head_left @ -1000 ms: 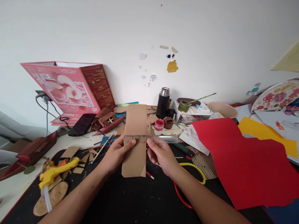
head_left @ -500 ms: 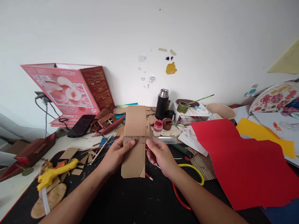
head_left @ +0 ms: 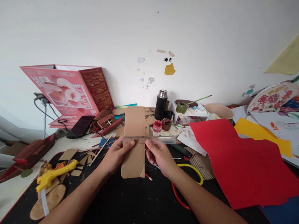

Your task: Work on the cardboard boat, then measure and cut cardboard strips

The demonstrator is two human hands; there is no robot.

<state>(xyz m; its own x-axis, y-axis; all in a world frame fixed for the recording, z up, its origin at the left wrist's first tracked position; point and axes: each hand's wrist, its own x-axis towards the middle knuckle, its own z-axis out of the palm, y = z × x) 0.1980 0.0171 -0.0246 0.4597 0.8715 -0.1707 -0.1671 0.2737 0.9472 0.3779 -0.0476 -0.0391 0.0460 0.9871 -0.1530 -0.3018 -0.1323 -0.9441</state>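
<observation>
A long strip of brown cardboard (head_left: 134,123) is held up in front of me, its far end pointing towards the wall. A clear ruler (head_left: 167,140) lies across it, sticking out past its right edge. My left hand (head_left: 118,152) grips the cardboard's left edge, its thumb pressing on the ruler. My right hand (head_left: 161,155) pinches the ruler near the cardboard's right edge; its fingertips are partly hidden. Below the strip, a red pencil (head_left: 148,176) shows on the black mat (head_left: 121,202). Red and yellow loops (head_left: 197,172) lie beside and partly under my right forearm.
A yellow glue gun (head_left: 54,174) and cardboard scraps (head_left: 68,154) lie left. Behind stand a pink box (head_left: 70,90), small model boat (head_left: 108,123), black flask (head_left: 161,105) and open paint jars (head_left: 157,125). Red paper (head_left: 245,168) covers the right side, near a green-handled cutter (head_left: 181,151).
The surroundings have shifted very slightly left in the view. Both hands, the ruler and the cardboard keep nearly the same position.
</observation>
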